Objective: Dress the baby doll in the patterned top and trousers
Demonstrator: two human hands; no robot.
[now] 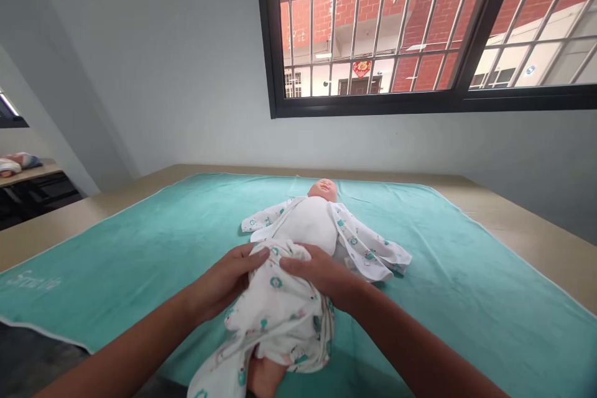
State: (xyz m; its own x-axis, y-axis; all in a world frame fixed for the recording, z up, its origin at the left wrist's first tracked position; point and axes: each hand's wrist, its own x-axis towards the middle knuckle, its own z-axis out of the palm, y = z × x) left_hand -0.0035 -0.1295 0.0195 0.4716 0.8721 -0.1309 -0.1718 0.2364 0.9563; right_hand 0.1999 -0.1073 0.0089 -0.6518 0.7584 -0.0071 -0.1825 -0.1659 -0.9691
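A baby doll lies on its back on a teal towel, head toward the window. A white printed garment is bunched over its legs, and an open printed top spreads under its torso. My left hand grips the garment's waist edge on the left side of the doll. My right hand holds the same edge on the right, fingers curled into the cloth. One bare doll foot shows below the garment.
The towel covers a beige table set against a grey wall. A barred window looks onto a brick building. A shelf with folded cloth stands at far left.
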